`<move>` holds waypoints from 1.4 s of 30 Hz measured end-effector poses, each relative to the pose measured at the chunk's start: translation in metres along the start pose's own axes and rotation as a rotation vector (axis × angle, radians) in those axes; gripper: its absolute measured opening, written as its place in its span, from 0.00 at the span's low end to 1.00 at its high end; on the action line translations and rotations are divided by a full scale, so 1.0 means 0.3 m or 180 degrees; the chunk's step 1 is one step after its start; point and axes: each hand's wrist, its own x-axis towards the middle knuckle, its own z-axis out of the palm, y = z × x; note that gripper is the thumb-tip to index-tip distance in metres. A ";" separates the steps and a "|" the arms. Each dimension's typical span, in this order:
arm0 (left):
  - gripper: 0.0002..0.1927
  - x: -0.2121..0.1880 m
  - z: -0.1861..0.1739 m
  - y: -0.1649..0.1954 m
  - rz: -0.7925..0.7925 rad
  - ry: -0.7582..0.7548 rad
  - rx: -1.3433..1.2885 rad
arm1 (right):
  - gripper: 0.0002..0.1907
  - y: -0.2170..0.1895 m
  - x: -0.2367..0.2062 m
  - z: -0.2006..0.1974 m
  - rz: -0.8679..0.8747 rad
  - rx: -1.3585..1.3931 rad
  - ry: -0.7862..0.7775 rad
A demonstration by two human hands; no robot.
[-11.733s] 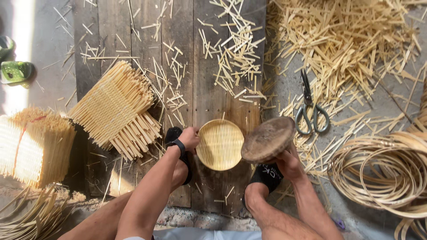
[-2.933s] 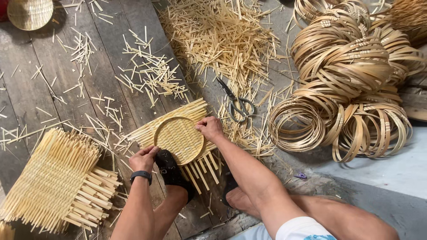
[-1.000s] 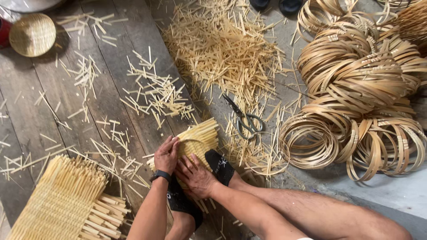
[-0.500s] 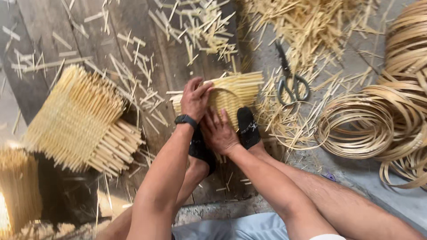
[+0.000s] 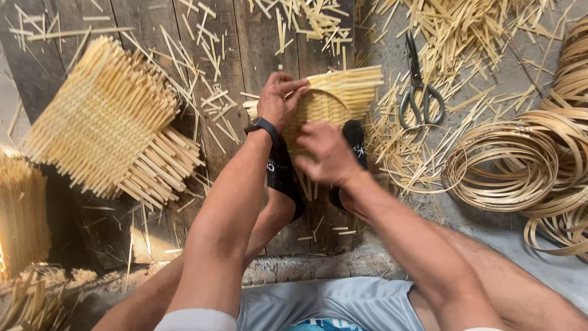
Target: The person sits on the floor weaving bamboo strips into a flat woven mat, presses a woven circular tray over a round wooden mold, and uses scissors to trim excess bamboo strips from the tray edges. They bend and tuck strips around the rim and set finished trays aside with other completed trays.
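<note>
— At centre, between the two black sandals (image 5: 286, 175): small woven bamboo mat (image 5: 343, 92) lying flat on the dark wooden boards (image 5: 245, 55), with a round bamboo hoop (image 5: 318, 107) resting on top of it.

— And the left hand (image 5: 277, 101)?

— Set on the mat's left edge, fingers curled over the hoop's rim and pinching it. Black watch (image 5: 262, 125) strapped at that wrist.

— Right hand (image 5: 327, 153)?

— Pressed down on the near part of the hoop, back of the hand turned to the camera. Fingers bent and tucked under, so cannot tell whether closed on the rim or only pushing on it.

— Feet?

— Left sandal just beside the mat's near-left corner, right sandal (image 5: 355, 144) touching its near-right edge.

— Anything to the right?

— Scissors (image 5: 419, 92) with grey handles, lying near the mat on a scatter of cut bamboo slivers (image 5: 465, 37). Further right, a stack of coiled bamboo strip rings (image 5: 514, 165), well apart from the hands.

— To the left?

— Stack of larger woven bamboo mats (image 5: 104, 122), loose ends sticking out, well apart from the left hand. Beyond it, at the left edge, another pale bundle (image 5: 21, 208), blurred. Stray slivers strewn over the boards on the far side.
</note>
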 end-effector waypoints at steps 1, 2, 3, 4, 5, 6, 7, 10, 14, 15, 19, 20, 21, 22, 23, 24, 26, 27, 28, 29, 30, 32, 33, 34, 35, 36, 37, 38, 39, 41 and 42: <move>0.12 -0.004 0.000 -0.007 0.0091 0.0024 -0.0001 | 0.20 0.036 0.010 -0.043 0.0186 0.0185 0.0389; 0.12 -0.008 0.002 -0.014 0.0192 0.0039 0.0001 | 0.19 0.080 0.027 -0.079 0.0380 0.0367 0.0788; 0.11 -0.016 0.007 -0.018 0.0333 0.0135 0.0155 | 0.19 0.121 0.059 -0.098 0.0215 -0.0022 0.0954; 0.12 -0.020 0.013 -0.021 0.0500 0.0253 0.0316 | 0.19 0.168 0.098 -0.116 0.0022 -0.0423 0.1137; 0.12 -0.021 0.014 -0.022 0.0650 0.0360 0.0483 | 0.16 0.196 0.136 -0.111 0.0041 -0.0352 0.1106; 0.12 -0.023 0.017 -0.024 0.0663 0.0291 0.0502 | 0.13 0.214 0.167 -0.094 0.0072 -0.0276 0.1068; 0.13 -0.016 0.018 -0.027 0.0682 0.0241 0.0516 | 0.09 0.239 0.197 -0.088 0.0087 -0.0212 0.1029; 0.15 0.014 0.012 -0.036 0.0339 -0.0130 0.0227 | 0.09 0.282 0.223 -0.050 0.0996 0.0523 0.0307; 0.18 0.037 0.020 -0.056 -0.0488 -0.0428 -0.0301 | 0.10 0.327 0.212 -0.014 0.0836 0.1010 0.0709; 0.18 0.043 0.024 -0.061 -0.0483 -0.0371 -0.0405 | 0.10 0.342 0.213 -0.009 0.0859 0.1117 0.0725; 0.18 0.059 0.036 -0.058 -0.0702 -0.0381 -0.0913 | 0.15 0.343 0.237 -0.025 0.1535 0.1706 0.0558; 0.18 0.068 0.033 -0.054 -0.0783 -0.0420 -0.1069 | 0.17 0.330 0.238 -0.032 0.1346 0.1450 0.0805; 0.19 0.073 0.028 -0.047 -0.0721 -0.0363 -0.1035 | 0.20 0.310 0.239 -0.034 0.1134 0.1178 0.1051; 0.20 0.074 0.021 -0.040 -0.0669 -0.0308 -0.1009 | 0.23 0.292 0.237 -0.036 0.0927 0.0901 0.1282; 0.20 0.077 0.015 -0.036 -0.0651 -0.0260 -0.0995 | 0.25 0.276 0.231 -0.034 0.1011 0.0362 0.1319; 0.20 0.080 0.010 -0.034 -0.0610 -0.0294 -0.1050 | 0.28 0.261 0.225 -0.029 0.1101 -0.0162 0.1315; 0.20 0.076 0.005 -0.037 -0.0661 -0.0391 -0.1136 | 0.32 0.254 0.223 -0.015 0.1774 -0.0261 0.0785; 0.20 0.070 0.007 -0.041 -0.0761 -0.0406 -0.1288 | 0.33 0.259 0.227 -0.007 0.2354 0.0165 0.0267; 0.19 0.074 0.011 -0.045 -0.0811 -0.0417 -0.1436 | 0.35 0.268 0.239 -0.005 0.2900 0.0583 -0.0221; 0.18 0.075 0.015 -0.045 -0.0849 -0.0429 -0.1598 | 0.35 0.269 0.246 -0.004 0.2936 0.0531 -0.0254; 0.17 0.080 0.019 -0.043 -0.0877 -0.0422 -0.1626 | 0.35 0.266 0.264 -0.023 0.2932 0.0448 -0.0276; 0.16 0.083 0.018 -0.027 -0.0907 -0.0390 -0.1650 | 0.33 0.252 0.272 -0.042 0.2827 0.0522 -0.0243; 0.15 0.083 0.015 -0.011 -0.0728 -0.0368 -0.1572 | 0.32 0.240 0.270 -0.060 0.2725 0.0653 -0.0150; 0.15 0.076 0.010 0.005 -0.0542 -0.0329 -0.1501 | 0.31 0.220 0.264 -0.081 0.2605 0.0770 -0.0061; 0.16 0.067 0.007 0.015 -0.0367 -0.0298 -0.1425 | 0.26 0.192 0.248 -0.102 0.1878 0.0256 0.0360; 0.18 0.058 0.003 0.023 -0.0099 -0.0176 -0.0786 | 0.27 0.155 0.215 -0.115 0.1167 -0.0237 0.0730; 0.22 0.041 -0.001 0.035 0.0099 -0.0073 -0.0158 | 0.34 0.109 0.168 -0.114 0.0466 -0.0693 0.1009; 0.26 0.017 -0.006 0.045 0.0259 0.0018 0.0471 | 0.43 0.060 0.123 -0.101 0.0338 -0.0741 0.0487; 0.29 0.003 -0.011 0.055 -0.0100 -0.0194 0.0636 | 0.53 0.013 0.084 -0.077 0.0205 -0.0786 -0.0008; 0.37 0.002 -0.023 0.071 -0.0723 -0.0575 0.0975 | 0.62 -0.056 0.040 -0.009 0.0215 -0.1098 -0.0462; 0.38 0.005 -0.027 0.076 -0.0787 -0.0644 0.0887 | 0.61 -0.077 0.032 0.032 0.0366 -0.1360 -0.0455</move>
